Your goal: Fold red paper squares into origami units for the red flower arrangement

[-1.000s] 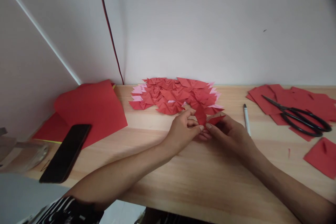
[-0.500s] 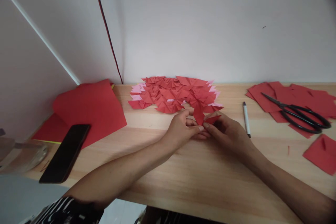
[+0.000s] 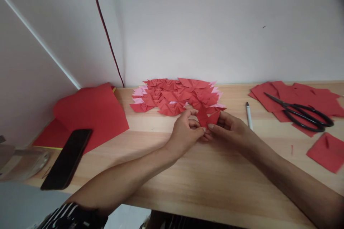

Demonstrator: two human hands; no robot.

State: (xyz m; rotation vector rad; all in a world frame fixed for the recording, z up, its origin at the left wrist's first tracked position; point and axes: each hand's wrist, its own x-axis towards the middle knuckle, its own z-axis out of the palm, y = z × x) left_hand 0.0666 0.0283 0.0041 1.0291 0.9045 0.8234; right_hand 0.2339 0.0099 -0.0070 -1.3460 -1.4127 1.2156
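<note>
Between both hands, just above the wooden table (image 3: 150,150), is a folded piece of red paper (image 3: 206,118) with two pointed flaps standing up in a V. My left hand (image 3: 188,128) pinches its lower left side, thumb in front and fingers behind. My right hand (image 3: 228,127) grips the right side, with its thumb near the bottom point. Right behind the hands lies a pile of folded red and pink paper pieces (image 3: 174,96), which the held piece partly overlaps in view.
To the left, large red sheets (image 3: 91,107) lie under a black phone (image 3: 67,159), beside a clear container (image 3: 27,164). On the right are a marker (image 3: 249,116), red paper squares (image 3: 317,96), black-handled scissors (image 3: 301,112) and another red square (image 3: 328,152). A wall (image 3: 188,25) stands behind.
The right flap of the held paper has swung from lying sideways to pointing up. My right hand has turned slightly with it, and the whole view has shifted a little.
</note>
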